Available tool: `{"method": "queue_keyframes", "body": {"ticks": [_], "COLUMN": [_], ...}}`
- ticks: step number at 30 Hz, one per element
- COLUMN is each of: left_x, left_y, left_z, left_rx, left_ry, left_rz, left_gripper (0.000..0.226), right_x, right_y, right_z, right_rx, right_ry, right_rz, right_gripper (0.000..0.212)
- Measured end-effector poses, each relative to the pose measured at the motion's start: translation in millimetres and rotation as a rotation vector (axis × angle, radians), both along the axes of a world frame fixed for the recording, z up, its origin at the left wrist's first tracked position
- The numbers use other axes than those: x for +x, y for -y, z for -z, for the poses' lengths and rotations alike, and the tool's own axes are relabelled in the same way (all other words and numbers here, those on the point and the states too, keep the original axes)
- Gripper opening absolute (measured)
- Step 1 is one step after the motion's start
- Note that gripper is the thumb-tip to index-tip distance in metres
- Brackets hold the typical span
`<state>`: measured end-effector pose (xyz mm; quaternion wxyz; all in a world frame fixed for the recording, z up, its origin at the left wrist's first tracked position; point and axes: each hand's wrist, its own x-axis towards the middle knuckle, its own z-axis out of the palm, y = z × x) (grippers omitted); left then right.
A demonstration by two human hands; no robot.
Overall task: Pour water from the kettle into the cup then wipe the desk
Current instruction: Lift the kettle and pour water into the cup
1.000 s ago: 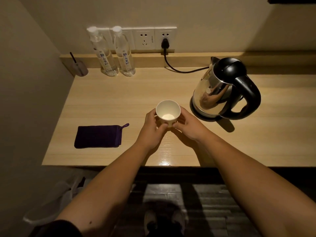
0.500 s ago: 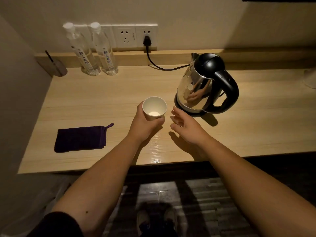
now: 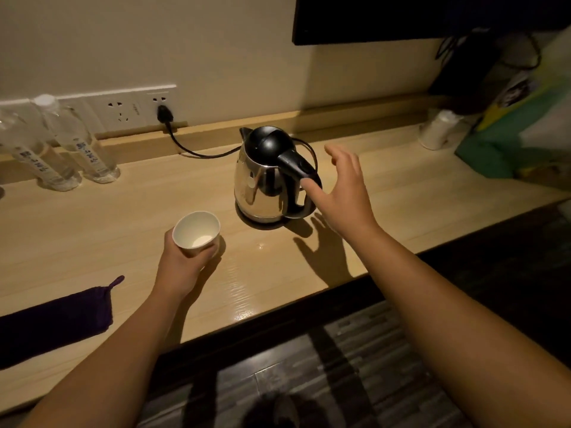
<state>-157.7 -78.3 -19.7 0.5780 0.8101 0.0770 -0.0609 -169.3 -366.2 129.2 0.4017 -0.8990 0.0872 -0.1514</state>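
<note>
A white paper cup stands upright on the wooden desk, and my left hand is wrapped around its lower side. The cup looks empty inside. A steel kettle with a black lid and handle sits on its base behind and to the right of the cup. My right hand hovers open just right of the kettle's handle, thumb close to the handle, fingers spread. A dark purple cloth lies flat at the desk's near left.
Two clear water bottles stand at the back left by the wall sockets. The kettle's cord runs along the desk to a plug. A white roll and green bags fill the far right. A dark screen hangs above.
My right hand has let go of the cup and moved up and right to the kettle's handle. My left hand keeps hold of the cup. The view has swung right.
</note>
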Motion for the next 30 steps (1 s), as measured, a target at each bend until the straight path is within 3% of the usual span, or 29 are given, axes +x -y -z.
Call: {"method": "queue_keyframes", "body": {"ticks": [3, 7, 12, 20, 30], "left_x": [0, 0, -2, -6, -9], "left_y": [1, 2, 4, 3, 2], "left_z": [-1, -2, -6, -16, -18], "left_rx": [0.002, 0.004, -0.005, -0.052, -0.088], "left_ry": [-0.006, -0.014, -0.005, -0.024, -0.044], "left_rz": [0.014, 0.026, 0.026, 0.018, -0.005], "left_gripper": [0.080, 0.080, 0.080, 0.078, 0.076], "right_x": [12, 25, 27, 13, 23], "right_y": [5, 3, 1, 5, -28], "right_z": [12, 24, 25, -17, -76], "right_rx": [0.187, 0.335, 0.411, 0.227, -0.224], "right_ry": [-0.228, -0.281, -0.203, -0.093, -0.273], "right_rz": [-0.059, -0.091, -0.055, -0.172, -0.530], "right_gripper": [0.072, 0.038, 0.024, 0.025, 0.032]}}
